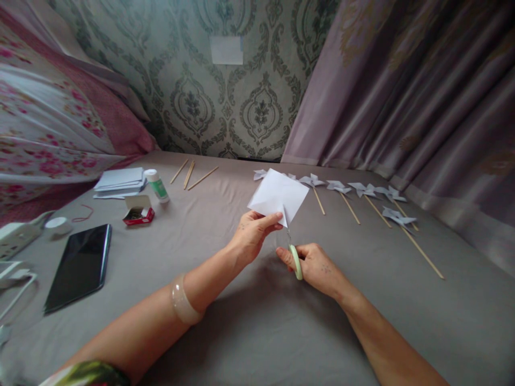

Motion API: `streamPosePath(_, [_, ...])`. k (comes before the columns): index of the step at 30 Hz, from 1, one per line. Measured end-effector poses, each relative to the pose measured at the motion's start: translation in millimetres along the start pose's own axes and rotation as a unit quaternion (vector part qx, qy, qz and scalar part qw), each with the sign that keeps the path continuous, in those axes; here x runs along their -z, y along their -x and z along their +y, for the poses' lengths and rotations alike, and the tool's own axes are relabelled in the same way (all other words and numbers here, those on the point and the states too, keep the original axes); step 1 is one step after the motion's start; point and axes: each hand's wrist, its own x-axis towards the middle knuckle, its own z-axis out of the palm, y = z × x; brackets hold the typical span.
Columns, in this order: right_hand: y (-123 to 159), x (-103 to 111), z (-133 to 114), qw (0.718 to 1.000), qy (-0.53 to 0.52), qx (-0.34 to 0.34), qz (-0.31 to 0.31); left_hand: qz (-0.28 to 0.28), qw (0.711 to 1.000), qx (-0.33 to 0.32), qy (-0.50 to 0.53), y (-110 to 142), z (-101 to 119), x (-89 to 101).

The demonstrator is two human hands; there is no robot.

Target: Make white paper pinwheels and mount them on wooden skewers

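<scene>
My left hand [254, 233] pinches a white square of paper [279, 194] by its lower corner, thumb on top, and holds it up above the grey cloth [249, 321]. My right hand [317, 268] is closed around the pale green handle of a pair of scissors [296, 261]. Their blades point up at the paper's lower edge, close to my left fingertips, and a narrow flap of paper stands there. The blade tips are partly hidden by the paper. Behind and to the right lie several paper pinwheels [364, 190] on wooden sticks.
At the left are a phone [80, 265], a small red box [138, 214], a glue bottle [156, 186], a paper stack [118, 181], a white cap [58, 225] and a power strip [18, 238]. Loose wooden sticks [203, 178] lie at the back, before the patterned wall [193, 107]. A curtain [382, 80] hangs right.
</scene>
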Motion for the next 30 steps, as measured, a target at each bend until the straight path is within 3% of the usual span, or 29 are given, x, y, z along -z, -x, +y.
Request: streamPosePath(30, [0.1, -1.5, 0.9, 1.0, 0.009, -0.004, 0.0, 0.021, 1.0, 0.009, 0.018, -0.6, 0.6, 0.7])
